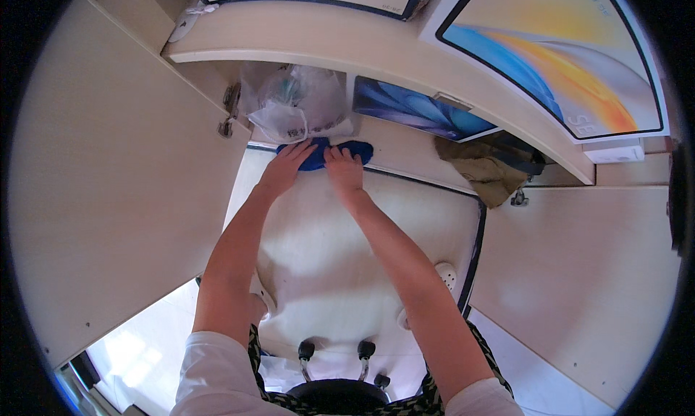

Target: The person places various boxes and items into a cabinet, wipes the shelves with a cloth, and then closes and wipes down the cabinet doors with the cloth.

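A dark blue cloth item [359,150] lies bunched at the far edge of a pale panel with dark edging [347,226], just below the open cabinet. The fingers of my left hand [286,163] curl over its left part. My right hand [344,169] has its fingers bunched on the middle of it. Both hands cover much of the cloth, so its full shape is hidden. Right behind it, inside the cabinet, sits a translucent plastic bag [298,101] with a white drawstring and printed writing.
Open cabinet doors flank me, left [125,188] and right [564,264]. A blue-patterned box [423,109] and brown cloth [483,169] occupy the cabinet. A large tablet box [554,57] stands on the shelf above. White perforated shoes [445,275] and chair casters [307,351] are below.
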`<action>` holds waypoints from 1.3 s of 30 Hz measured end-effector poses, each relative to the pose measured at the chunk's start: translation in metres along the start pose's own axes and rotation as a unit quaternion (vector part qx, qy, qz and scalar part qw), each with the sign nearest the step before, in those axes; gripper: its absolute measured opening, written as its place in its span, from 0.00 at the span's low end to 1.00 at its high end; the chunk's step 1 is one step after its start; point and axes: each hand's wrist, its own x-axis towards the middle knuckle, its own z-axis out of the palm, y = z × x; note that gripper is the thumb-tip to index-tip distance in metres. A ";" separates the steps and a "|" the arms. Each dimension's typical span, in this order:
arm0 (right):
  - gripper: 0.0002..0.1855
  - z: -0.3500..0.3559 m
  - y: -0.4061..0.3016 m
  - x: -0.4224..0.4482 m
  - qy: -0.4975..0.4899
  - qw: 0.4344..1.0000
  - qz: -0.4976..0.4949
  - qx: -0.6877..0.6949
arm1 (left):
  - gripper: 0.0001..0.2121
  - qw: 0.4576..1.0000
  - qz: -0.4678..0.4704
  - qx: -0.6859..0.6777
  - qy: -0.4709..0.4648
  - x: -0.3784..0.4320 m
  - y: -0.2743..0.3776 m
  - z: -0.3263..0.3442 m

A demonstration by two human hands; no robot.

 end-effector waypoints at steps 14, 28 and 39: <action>0.17 -0.081 0.032 -0.051 -0.214 0.829 0.138 0.498 | 0.20 0.943 -0.162 -0.283 -0.061 -0.039 0.068 -0.044; 0.38 -0.329 0.090 -0.116 -0.323 0.751 0.023 0.576 | 0.20 0.750 -0.200 -0.592 -0.216 -0.064 0.201 -0.194; 0.13 -0.448 0.107 -0.196 -0.198 0.755 0.155 0.606 | 0.22 0.886 0.078 -0.437 -0.130 -0.106 0.308 -0.230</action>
